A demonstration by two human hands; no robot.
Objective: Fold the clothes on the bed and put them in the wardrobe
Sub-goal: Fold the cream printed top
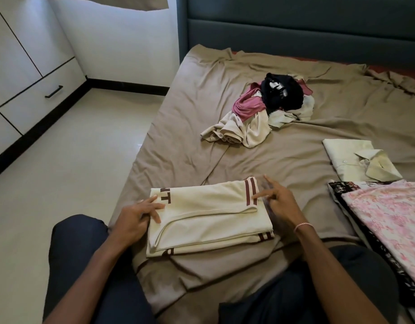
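Observation:
A cream T-shirt with maroon stripes [208, 218] lies folded into a rectangle on the brown bed sheet [190, 118] right in front of me. My left hand [138, 218] rests on its left edge with the fingers spread over the cloth. My right hand [275, 202] is at its right edge, index finger touching the striped sleeve, fingers relaxed and slightly blurred. An unfolded heap of pink, black and cream clothes [262, 111] sits further up the bed.
A folded pale green shirt [356, 160] lies to the right. Closer on the right is a pink floral garment [389, 220] over a black patterned one [342, 190]. White wardrobe doors and a drawer [26, 73] stand across the tiled floor [73, 160] on the left.

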